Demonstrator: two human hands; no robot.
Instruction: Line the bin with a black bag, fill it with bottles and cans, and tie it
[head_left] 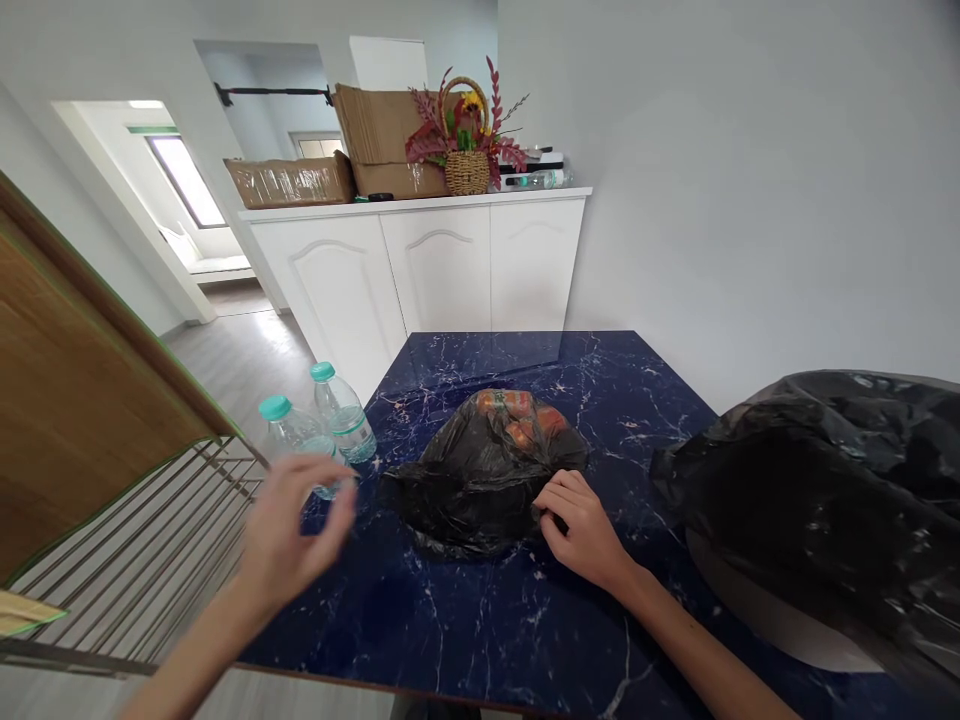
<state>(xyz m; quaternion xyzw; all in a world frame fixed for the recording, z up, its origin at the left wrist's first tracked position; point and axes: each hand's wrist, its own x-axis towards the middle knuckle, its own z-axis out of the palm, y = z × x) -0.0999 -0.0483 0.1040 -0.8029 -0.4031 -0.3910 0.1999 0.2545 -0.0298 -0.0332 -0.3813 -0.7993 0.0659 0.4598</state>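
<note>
A thin black plastic bag (pixel 480 490) lies on the blue marbled table (pixel 480 620). Reddish-orange things (pixel 525 415) show through its far side, but I cannot make out their kind. My right hand (pixel 576 525) has its fingers closed on the bag's near right edge. Off to the left, my left hand (pixel 300 525) is raised over the table, slightly blurred, its thumb and fingers curved apart with nothing between them. Just behind that hand stand two clear water bottles with teal caps, the farther bottle (pixel 343 415) and the nearer bottle (pixel 292 428), which the hand partly covers.
At the right, a larger black plastic bag (pixel 825 500) drapes over a pale rounded container (pixel 772 610). A metal wire rack (pixel 165 560) adjoins the table's left side. Beyond the table, a white cabinet (pixel 442 260) carries cardboard boxes (pixel 292 182) and a flower basket (pixel 466 172).
</note>
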